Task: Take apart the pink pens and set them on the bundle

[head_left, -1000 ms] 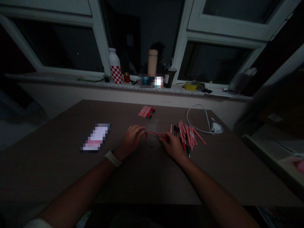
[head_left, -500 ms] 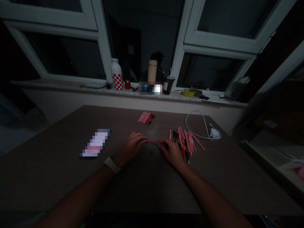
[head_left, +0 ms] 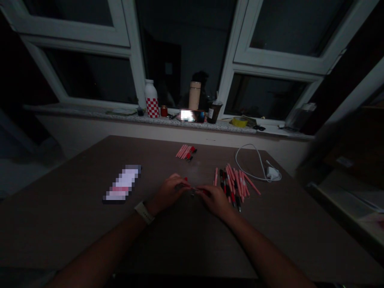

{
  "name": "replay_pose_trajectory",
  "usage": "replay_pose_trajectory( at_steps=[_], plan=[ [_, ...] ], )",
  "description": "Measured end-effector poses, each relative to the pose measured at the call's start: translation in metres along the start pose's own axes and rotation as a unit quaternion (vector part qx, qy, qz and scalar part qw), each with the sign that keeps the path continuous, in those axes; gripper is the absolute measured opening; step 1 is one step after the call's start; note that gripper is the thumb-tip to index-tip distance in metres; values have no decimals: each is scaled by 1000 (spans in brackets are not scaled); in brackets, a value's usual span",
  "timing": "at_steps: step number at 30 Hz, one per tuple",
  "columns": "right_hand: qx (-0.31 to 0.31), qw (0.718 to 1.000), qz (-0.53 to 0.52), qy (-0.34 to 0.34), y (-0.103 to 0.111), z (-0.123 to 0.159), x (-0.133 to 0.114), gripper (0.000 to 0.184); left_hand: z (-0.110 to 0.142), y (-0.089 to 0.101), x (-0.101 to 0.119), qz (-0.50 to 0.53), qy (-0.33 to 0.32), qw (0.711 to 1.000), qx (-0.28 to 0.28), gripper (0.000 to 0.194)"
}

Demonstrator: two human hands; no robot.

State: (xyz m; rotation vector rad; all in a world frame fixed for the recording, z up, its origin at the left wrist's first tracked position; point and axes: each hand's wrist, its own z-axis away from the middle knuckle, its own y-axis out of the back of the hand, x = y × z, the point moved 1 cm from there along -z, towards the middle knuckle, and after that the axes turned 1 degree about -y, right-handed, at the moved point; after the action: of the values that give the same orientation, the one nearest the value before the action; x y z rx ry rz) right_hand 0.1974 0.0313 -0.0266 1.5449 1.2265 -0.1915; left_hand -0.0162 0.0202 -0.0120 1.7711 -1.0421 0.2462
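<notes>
My left hand (head_left: 170, 192) and my right hand (head_left: 215, 199) meet over the middle of the table, each with its fingers pinched. Between their fingertips runs a slim red pen (head_left: 189, 187), which both hands grip; whether it is in one piece or in parts I cannot tell. Some red also shows by the right thumb. Just below the fingertips lies a tiny dark bit (head_left: 192, 195), too small to name. Close to my right hand is a loose pile of pink, black and red pens (head_left: 237, 182). Beyond my hands sits a smaller group of pink and red pens (head_left: 184, 152).
A phone (head_left: 123, 184) lies left on the brown table (head_left: 168, 248). A white charger (head_left: 272, 173) with its looped cable is at the right rear. On the sill stand a checkered bottle (head_left: 152, 100), a beige flask (head_left: 195, 96), a drink cup (head_left: 214, 112) and yellow tape (head_left: 240, 121).
The view has tilted up slightly. Both hands stay together around the red pen, and their fingertips have come a little closer. More red now shows above the left fingers.
</notes>
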Motion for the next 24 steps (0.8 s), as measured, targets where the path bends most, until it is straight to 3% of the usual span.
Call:
replay_pose_trajectory(
  at_steps=[4,11,15,19,24],
  plan=[
    [-23,1000,3,16,-1,1,-7,25,0,2,0,7,-3,1000,5,18],
    [2,1000,-9,1,-2,2,-11,20,1,-2,2,16,-22,1000,1,15],
    [2,1000,-23,2,-2,1,-13,20,2,-1,4,34,-12,999,30,27],
    [16,999,-29,-8,-1,1,-12,20,1,3,1,-22,20,998,61,22],
    [11,999,-31,-14,-1,2,-10,20,1,2,-2,-22,5,999,48,18]
  ],
)
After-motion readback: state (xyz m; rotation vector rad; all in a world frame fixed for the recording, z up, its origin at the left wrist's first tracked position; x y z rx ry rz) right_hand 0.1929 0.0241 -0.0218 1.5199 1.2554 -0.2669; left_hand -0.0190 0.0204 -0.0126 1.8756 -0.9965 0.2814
